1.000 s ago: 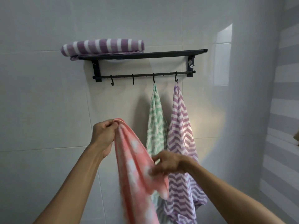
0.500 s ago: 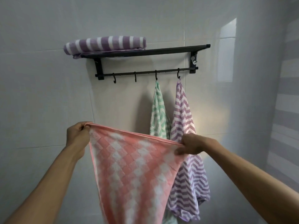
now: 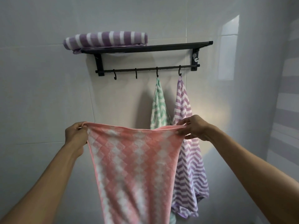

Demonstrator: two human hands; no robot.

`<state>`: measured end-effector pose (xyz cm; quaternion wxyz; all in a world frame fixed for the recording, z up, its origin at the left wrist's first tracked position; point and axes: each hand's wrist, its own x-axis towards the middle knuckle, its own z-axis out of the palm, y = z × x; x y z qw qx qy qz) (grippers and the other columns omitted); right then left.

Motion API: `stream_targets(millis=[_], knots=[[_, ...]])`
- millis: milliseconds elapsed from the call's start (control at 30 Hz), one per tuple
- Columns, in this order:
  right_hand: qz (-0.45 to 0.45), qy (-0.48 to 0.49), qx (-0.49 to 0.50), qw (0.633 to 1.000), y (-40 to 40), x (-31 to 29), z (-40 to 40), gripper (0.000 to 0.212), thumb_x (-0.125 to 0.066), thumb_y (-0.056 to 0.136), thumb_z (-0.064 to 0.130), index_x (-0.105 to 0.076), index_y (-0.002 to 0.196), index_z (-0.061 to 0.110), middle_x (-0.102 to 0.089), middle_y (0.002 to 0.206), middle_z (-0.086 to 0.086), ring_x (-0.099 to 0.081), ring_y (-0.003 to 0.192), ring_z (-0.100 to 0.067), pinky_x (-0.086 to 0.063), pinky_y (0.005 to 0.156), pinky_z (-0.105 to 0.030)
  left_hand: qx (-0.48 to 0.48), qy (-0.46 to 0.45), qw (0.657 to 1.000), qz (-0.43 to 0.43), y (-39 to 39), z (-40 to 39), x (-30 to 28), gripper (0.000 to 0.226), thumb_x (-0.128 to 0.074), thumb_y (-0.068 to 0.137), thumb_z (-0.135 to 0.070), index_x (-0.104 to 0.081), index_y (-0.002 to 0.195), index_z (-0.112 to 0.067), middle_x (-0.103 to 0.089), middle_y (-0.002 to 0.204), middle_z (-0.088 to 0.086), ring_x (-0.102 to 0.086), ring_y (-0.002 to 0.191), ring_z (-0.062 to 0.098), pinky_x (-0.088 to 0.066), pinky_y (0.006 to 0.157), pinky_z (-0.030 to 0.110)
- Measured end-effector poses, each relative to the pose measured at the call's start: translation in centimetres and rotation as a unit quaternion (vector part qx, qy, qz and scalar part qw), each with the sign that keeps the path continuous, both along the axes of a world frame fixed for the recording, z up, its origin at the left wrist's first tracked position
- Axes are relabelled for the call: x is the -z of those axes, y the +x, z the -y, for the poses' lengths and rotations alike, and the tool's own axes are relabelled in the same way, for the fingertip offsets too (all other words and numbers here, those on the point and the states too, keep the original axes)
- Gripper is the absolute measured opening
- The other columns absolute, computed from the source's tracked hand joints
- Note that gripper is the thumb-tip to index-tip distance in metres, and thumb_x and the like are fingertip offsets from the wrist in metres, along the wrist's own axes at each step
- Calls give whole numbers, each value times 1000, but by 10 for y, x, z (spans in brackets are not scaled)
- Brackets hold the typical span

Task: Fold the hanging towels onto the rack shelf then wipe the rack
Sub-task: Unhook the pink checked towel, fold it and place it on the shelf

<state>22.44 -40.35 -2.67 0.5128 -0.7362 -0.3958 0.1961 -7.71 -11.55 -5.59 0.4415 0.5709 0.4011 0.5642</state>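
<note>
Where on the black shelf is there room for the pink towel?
The black metal rack shelf is bare from the folded purple striped towel on its left part across to its right end. The left part is taken. Below, the two left hooks are bare; the two right ones hold towels.

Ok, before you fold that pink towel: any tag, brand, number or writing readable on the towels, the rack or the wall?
None: no readable text anywhere in this view.
pink towel, held spread between the left hand and right hand: woven pattern only, no tag showing.
green towel and purple zigzag towel on the hooks: pattern only.
folded striped towel on the rack: stripes only.
Wall tiles: blank.
</note>
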Motion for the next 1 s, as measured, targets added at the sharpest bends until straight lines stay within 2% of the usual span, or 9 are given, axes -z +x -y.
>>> stream_targets(millis=[67,167,267,367,500,633,767,867,1000], knots=[[32,21,6,999,-1,-6,-2,21,-82,81,11,-70,90,-3,-67,91,-12,-68,87,-27,-62,75,-38,2,-12,1000,25,1,0,1,21,-52,99,-7,-70,106,-14,-63,91,11,-57,79,27,-49,71,39],[-51,142,-44,988,-3,-17,-3,18,-76,87,13,-66,96,1,-69,96,-12,-69,94,-28,-59,78,-36,7,19,998,59,0,-4,-11,20,-56,99,-21,-70,111,-13,-67,94,10,-61,81,25,-52,76,40],[-51,66,-78,993,-11,-6,-6,22,-82,79,10,-70,98,4,-74,93,-11,-73,85,-26,-61,73,-38,14,2,1000,3,7,-5,-1,30,-57,98,-34,-70,90,-8,-67,88,14,-61,78,24,-52,74,41],[-9,74,18,997,-11,10,-12,34,-91,68,29,-77,90,7,-74,84,-10,-71,77,-25,-63,69,-44,11,-55,998,3,15,-4,24,31,-55,99,-33,-65,77,-13,-67,87,15,-62,79,25,-55,75,46],[-87,148,36,984,-3,7,-9,21,-85,78,16,-76,96,14,-77,89,-10,-74,83,-27,-62,68,-39,14,-58,998,21,20,-6,15,24,-51,101,-28,-66,89,-16,-65,90,15,-60,80,25,-50,73,44],[-123,167,12,978,0,-22,-9,32,-75,84,1,-70,116,6,-73,102,-11,-70,91,-28,-58,60,-30,11,-30,998,46,27,-11,-19,22,-52,98,-24,-65,84,-13,-67,93,14,-62,83,25,-50,72,42],[-155,267,-10,951,5,-39,-3,46,-82,77,7,-67,120,9,-75,104,-11,-74,90,-28,-61,67,-36,91,42,994,41,30,0,-36,49,-62,91,-54,-60,111,-9,-66,91,6,-61,78,22,-50,68,39],[-132,126,-44,982,-4,33,5,47,-82,77,6,-67,121,1,-76,107,-15,-75,95,-32,-63,77,-43,99,35,988,-109,31,26,57,38,-68,90,-46,-63,86,-9,-56,75,5,-49,70,17,-42,62,34],[-129,9,4,992,-7,104,17,37,-81,82,25,-71,108,0,-75,102,-20,-75,87,-32,-63,79,-48,106,-94,984,-105,25,44,121,26,-68,93,-21,-70,77,0,-67,68,8,-59,69,21,-53,64,39]])
